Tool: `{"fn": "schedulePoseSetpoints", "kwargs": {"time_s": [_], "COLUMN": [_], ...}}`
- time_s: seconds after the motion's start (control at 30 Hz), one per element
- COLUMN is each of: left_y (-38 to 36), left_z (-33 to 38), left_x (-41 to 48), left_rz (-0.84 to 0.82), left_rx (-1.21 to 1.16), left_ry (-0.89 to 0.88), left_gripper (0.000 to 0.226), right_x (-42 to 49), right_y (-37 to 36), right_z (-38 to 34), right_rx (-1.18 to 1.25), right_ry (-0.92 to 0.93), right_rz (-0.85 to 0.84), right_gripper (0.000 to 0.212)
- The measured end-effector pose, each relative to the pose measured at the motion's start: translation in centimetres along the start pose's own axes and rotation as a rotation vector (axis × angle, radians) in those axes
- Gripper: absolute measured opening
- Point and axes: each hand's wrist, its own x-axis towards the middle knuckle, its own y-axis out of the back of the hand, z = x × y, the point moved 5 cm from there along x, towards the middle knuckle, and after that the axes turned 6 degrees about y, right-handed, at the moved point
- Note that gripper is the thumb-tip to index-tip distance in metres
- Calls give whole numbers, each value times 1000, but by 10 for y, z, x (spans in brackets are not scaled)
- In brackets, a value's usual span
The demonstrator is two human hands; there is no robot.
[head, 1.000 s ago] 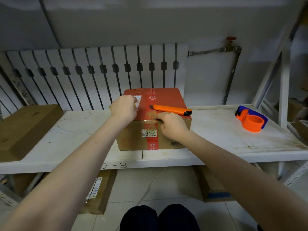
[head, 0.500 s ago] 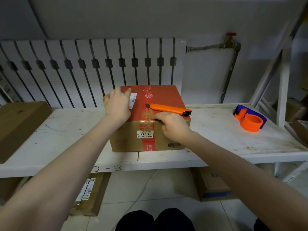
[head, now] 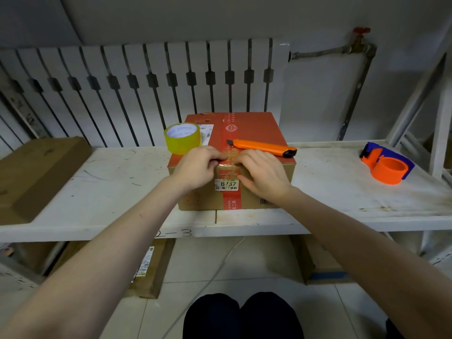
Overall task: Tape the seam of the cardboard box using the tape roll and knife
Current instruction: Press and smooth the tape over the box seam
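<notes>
A cardboard box [head: 259,129] with a red top and a red seam strip stands on the white shelf [head: 342,187]. A yellowish tape roll [head: 182,138] rests on the box's top left corner, free of my hands. An orange utility knife [head: 263,148] lies across the top, right of the seam. My left hand [head: 198,167] and my right hand [head: 263,174] both press on the clear tape at the box's front top edge, fingertips meeting over the seam. A white label reading 8737 shows between them.
An orange and blue tape dispenser [head: 386,166] sits on the shelf at right. A flat brown box [head: 36,172] lies at left. A radiator [head: 146,89] stands behind. More cartons sit on the floor under the shelf.
My left hand has let go of the tape roll at the box's top left and come down to the front edge beside my right hand. The roll now stands uncovered.
</notes>
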Motion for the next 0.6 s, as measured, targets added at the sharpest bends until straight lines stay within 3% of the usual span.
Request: {"fn": "schedulePoseSetpoints", "kwargs": {"time_s": [0.2, 0.33, 0.47, 0.6], "left_y": [-2, -1, 1, 1], "left_z": [-1, -1, 1, 5], "left_x": [3, 4, 6, 6], "left_rz": [-26, -51, -65, -54], "left_rx": [22, 31, 59, 129], "left_ry": [11, 20, 47, 75], "left_gripper": [35, 34, 27, 37], "right_x": [0, -4, -7, -7], "right_y": [0, 1, 0, 0], "right_z": [0, -3, -4, -3], "right_rx": [-12, -20, -17, -3], "right_ry": [128, 198, 202, 201], "right_rz": [99, 140, 170, 175], "right_gripper": [16, 16, 8, 7]}}
